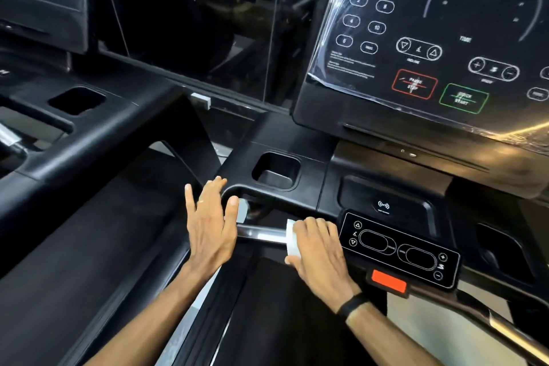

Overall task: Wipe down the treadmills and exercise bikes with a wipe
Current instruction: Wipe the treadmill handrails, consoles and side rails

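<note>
I stand at a black treadmill whose console fills the upper right, its screen under wrinkled plastic film. A shiny metal handlebar runs across below the console tray. My right hand curls over this bar with a white wipe wrapped round it; the wipe's edge shows at the hand's left side. My left hand hovers just left of the bar's end with fingers spread and straight, holding nothing. Whether it touches the treadmill frame I cannot tell.
A cup holder recess sits above the hands. A small control panel with arrow buttons and an orange-red stop tab lies right of my right hand. A second treadmill stands at the left. Glass stretches behind both machines.
</note>
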